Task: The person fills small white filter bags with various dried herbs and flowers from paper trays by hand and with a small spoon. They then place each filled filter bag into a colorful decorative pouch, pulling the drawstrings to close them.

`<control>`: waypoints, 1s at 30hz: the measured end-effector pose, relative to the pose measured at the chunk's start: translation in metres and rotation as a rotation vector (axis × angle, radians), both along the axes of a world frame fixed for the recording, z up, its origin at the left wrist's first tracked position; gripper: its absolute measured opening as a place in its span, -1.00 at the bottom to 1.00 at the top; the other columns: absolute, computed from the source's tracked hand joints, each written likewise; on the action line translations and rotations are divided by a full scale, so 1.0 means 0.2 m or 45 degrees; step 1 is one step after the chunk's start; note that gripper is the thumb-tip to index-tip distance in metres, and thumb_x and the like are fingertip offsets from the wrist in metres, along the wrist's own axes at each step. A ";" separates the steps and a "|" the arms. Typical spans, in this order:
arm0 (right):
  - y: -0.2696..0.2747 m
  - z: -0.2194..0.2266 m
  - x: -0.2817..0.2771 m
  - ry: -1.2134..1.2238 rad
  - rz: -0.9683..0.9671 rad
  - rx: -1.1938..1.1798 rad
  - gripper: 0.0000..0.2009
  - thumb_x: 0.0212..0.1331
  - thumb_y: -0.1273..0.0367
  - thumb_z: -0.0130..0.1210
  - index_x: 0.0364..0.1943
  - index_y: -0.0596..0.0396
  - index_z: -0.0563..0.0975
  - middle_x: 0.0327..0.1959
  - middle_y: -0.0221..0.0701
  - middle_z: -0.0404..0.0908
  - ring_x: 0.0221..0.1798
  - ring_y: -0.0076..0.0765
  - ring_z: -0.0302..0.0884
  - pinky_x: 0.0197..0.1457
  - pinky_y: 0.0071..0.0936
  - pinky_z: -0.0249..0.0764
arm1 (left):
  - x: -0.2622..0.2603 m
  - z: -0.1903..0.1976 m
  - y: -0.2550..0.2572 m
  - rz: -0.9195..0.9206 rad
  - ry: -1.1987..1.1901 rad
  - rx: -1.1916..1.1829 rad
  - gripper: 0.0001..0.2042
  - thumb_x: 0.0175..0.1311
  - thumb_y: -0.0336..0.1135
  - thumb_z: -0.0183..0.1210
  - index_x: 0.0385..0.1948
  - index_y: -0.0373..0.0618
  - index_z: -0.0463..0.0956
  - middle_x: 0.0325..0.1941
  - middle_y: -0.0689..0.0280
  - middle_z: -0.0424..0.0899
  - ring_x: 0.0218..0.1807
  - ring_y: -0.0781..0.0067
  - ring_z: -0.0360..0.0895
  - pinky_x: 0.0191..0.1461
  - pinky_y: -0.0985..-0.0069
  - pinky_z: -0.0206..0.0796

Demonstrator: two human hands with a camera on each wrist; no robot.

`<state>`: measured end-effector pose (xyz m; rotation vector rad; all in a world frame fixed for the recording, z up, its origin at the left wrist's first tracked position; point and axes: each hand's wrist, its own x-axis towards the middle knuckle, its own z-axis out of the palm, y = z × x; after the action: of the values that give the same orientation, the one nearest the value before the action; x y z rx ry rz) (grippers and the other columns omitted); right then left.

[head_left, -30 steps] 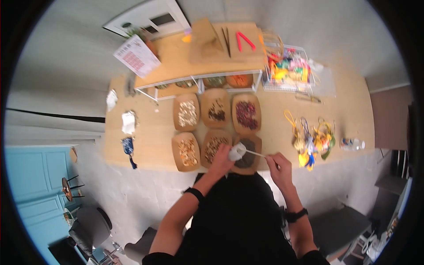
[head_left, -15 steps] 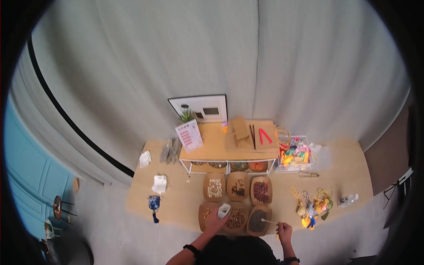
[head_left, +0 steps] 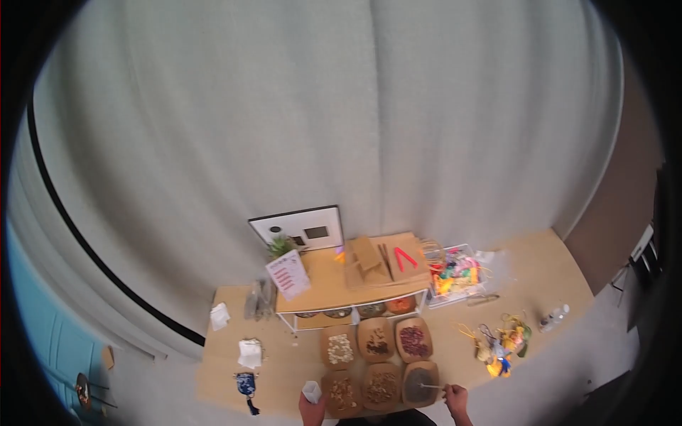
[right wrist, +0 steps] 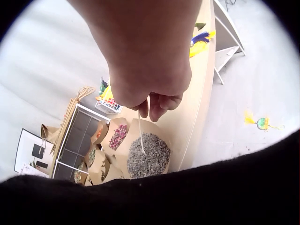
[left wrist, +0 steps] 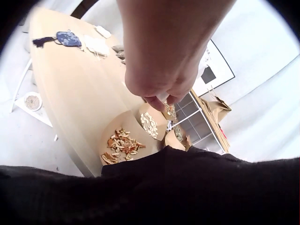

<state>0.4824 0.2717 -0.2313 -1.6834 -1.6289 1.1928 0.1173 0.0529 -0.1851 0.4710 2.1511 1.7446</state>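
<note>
My left hand (head_left: 312,410) grips a small white pouch (head_left: 311,391) at the table's front edge, left of the paper trays; in the left wrist view the hand (left wrist: 161,84) hides most of it. Between thumb and fingers my right hand (head_left: 456,402) pinches a thin white spoon (head_left: 430,386). The spoon's tip touches grey dried flowers (right wrist: 149,157) in the front right tray (head_left: 434,373). Beside it stand a tray of brown pieces (head_left: 381,385) and one of orange-brown pieces (head_left: 342,395). Behind are white pieces (head_left: 340,348), dark pieces (head_left: 376,341) and purple-red petals (head_left: 415,341).
A wooden shelf (head_left: 323,287) with a sign (head_left: 288,275) stands behind the trays. A wire basket (head_left: 455,278), tasselled ornaments (head_left: 501,348) and a clear bottle (head_left: 554,318) are at the right. A blue pouch (head_left: 246,384) and white packets (head_left: 249,353) lie left.
The head view has tilted upward. My left hand has moved left with the white pouch, away from the grey flowers' tray. The spoon has gone from the pouch to the grey flowers.
</note>
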 end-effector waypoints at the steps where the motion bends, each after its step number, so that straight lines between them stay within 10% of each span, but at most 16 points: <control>1: -0.01 0.00 0.03 0.001 -0.029 -0.029 -0.67 0.23 0.25 0.09 -0.50 0.29 0.63 -0.71 -0.29 0.57 -0.69 -0.50 0.47 -0.58 -0.49 0.43 | 0.00 -0.02 -0.06 0.034 0.008 0.001 -0.58 -0.01 -0.42 0.35 -0.07 -0.25 0.46 -0.27 0.28 0.62 -0.25 0.47 0.58 -0.20 0.47 0.47; 3: 0.06 -0.06 0.11 0.019 -0.037 0.013 -0.67 0.23 0.26 0.08 -0.52 0.29 0.63 -0.72 -0.30 0.56 -0.69 -0.51 0.47 -0.59 -0.49 0.43 | 0.00 -0.02 -0.08 -0.103 0.011 -0.140 -0.29 0.20 0.24 0.14 0.22 -0.14 0.36 0.25 -0.13 0.39 0.17 -0.08 0.50 0.14 0.17 0.45; 4: 0.05 -0.05 0.10 0.017 -0.078 0.016 -0.66 0.22 0.26 0.08 -0.53 0.29 0.63 -0.73 -0.30 0.55 -0.70 -0.52 0.46 -0.59 -0.49 0.42 | -0.02 -0.01 -0.05 0.039 -0.123 0.116 -0.64 0.02 -0.42 0.34 -0.13 -0.26 0.46 -0.32 0.30 0.62 -0.31 0.52 0.57 -0.28 0.51 0.46; 13: 0.05 0.06 0.04 -0.122 0.157 0.097 -0.62 0.24 0.21 0.08 -0.54 0.30 0.61 -0.70 -0.23 0.56 -0.66 -0.40 0.51 -0.53 -0.39 0.41 | 0.01 0.17 0.04 -0.126 -0.156 -0.163 -0.58 0.04 -0.39 0.31 -0.02 -0.27 0.48 -0.14 0.19 0.66 -0.06 0.37 0.59 0.05 0.39 0.41; 30: 0.28 0.28 -0.04 -0.125 0.340 0.192 -0.80 0.26 0.35 0.13 -0.31 0.24 0.62 -0.44 -0.16 0.60 -0.54 -0.19 0.49 -0.40 -0.35 0.42 | 0.42 0.19 0.57 -0.610 0.119 -0.442 -0.65 0.05 -0.35 0.36 -0.16 -0.24 0.47 -0.27 0.16 0.60 -0.23 0.31 0.57 -0.14 0.38 0.40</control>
<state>0.4742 0.3278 -0.1746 -1.4861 -2.0010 1.0896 0.2014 0.1678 -0.1462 0.8937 2.1140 1.0885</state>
